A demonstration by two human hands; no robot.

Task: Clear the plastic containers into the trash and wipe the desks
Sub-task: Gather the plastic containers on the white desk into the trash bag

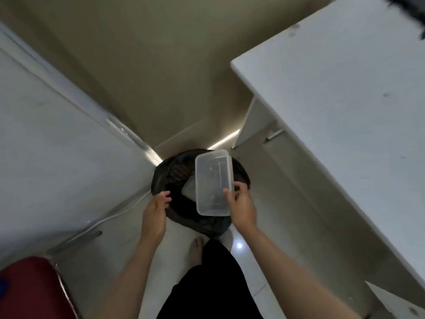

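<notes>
Above trash bin (pixel 161 178), container (pixel 212 180) (clear)

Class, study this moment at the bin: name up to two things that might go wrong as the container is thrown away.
1. The right hand pinches the clear plastic container by one long edge only, so it might tip and miss the trash bin.
2. The left hand holds the black bin liner at the rim; the liner may slip or fold over the opening.

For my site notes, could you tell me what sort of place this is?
Probably an office or study room: white desks on both sides, a cable along the floor, and a bag-lined trash bin between the desks.
</notes>
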